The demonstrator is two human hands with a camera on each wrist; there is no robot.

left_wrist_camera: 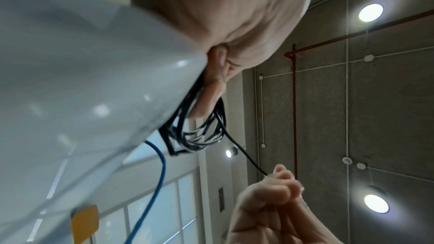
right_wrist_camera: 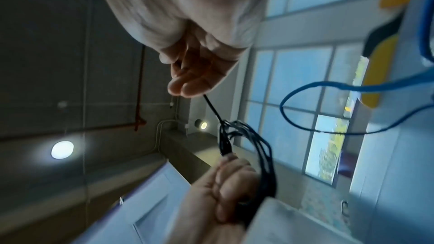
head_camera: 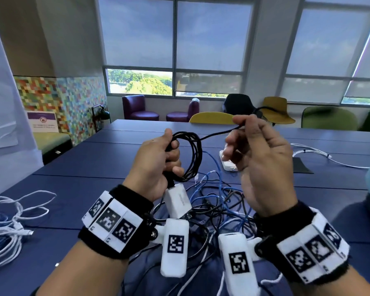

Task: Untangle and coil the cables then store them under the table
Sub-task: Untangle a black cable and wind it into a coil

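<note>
My left hand (head_camera: 165, 159) grips a coil of black cable (head_camera: 193, 155) above the table, with a white adapter block (head_camera: 177, 202) hanging just below the fist. From the coil a free black strand (head_camera: 216, 133) runs up to my right hand (head_camera: 244, 133), which pinches it between thumb and fingers. The plug end (head_camera: 260, 113) sticks out behind that hand. In the left wrist view the coil (left_wrist_camera: 202, 133) hangs under the fingers. The right wrist view shows the strand (right_wrist_camera: 212, 108) leaving the fingertips (right_wrist_camera: 185, 85). Under both hands lies a tangle of blue and black cables (head_camera: 218, 199).
The blue table (head_camera: 83, 163) stretches ahead. White and blue cables (head_camera: 6, 229) lie loose at the left edge. A white power strip (head_camera: 229, 164), a dark flat sheet (head_camera: 301, 165) and a white cable (head_camera: 320, 153) lie at the right. Chairs stand behind the table.
</note>
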